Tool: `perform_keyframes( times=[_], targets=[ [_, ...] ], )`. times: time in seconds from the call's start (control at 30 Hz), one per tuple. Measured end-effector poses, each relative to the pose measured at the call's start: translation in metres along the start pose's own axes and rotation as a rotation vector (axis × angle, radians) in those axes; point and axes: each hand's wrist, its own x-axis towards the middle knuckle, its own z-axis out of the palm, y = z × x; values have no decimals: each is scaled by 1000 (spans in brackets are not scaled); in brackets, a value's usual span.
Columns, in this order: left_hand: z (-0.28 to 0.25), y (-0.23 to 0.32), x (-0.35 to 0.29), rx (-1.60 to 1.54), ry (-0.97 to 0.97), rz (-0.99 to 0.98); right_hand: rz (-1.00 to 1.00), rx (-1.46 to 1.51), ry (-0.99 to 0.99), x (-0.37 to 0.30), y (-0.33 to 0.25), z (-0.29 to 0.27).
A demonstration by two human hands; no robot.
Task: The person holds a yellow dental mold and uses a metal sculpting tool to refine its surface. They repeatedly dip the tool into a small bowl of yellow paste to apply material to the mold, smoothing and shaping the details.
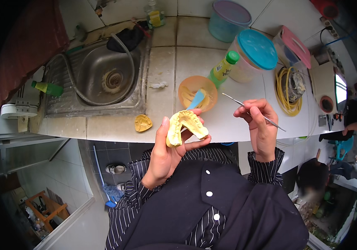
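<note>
My left hand (161,156) is closed round a yellow plaster dental cast (190,123), an arch with tooth shapes along its upper rim, held up over the counter's front edge. Between the thumb and fingers of my right hand (261,125) is a thin metal dental carver (236,101), its tip pointing up and left, apart from the cast. Just beyond the cast stands an orange mixing bowl (183,89) with yellow plaster in it. A light blue spatula (196,100) leans inside that bowl. Left of the cast, a small yellow plaster piece (143,123) lies on the counter.
A steel sink (103,75) with a grey hose (71,79) is at the left. Behind the bowl stand a green bottle (224,68) and a blue-lidded tub (256,48). A coiled yellow hose (284,93) lies at the right. A person (355,121) is at the far right.
</note>
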Motion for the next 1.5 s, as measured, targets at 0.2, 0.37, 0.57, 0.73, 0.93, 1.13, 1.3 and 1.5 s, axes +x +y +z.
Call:
perform_keyframes(
  times=[0.2, 0.37, 0.57, 0.73, 0.93, 1.13, 1.3, 1.5],
  targets=[
    [28, 5, -11, 121, -105, -45, 72, 137, -37, -29, -47, 31],
    [44, 5, -19, 160, -147, 37, -73, 202, -200, -37, -44, 21],
    [57, -6, -25, 222, -85, 202, -116, -17, -187, -52, -61, 30],
    [66, -11, -26, 411, 30, 346, -209, -141, -225, -51, -66, 28],
    [67, -14, -28, 476, 49, 392, -224, -188, -207, -52, -67, 28],
    [66, -17, -27, 496, 39, 433, -240, -203, -217, -52, -67, 28],
    [67, -16, -27, 520, 36, 456, -222, -213, -207, -53, -69, 29],
    [64, -17, -26, 506, 22, 457, -182, -156, -187, -53, -69, 31]
  ],
)
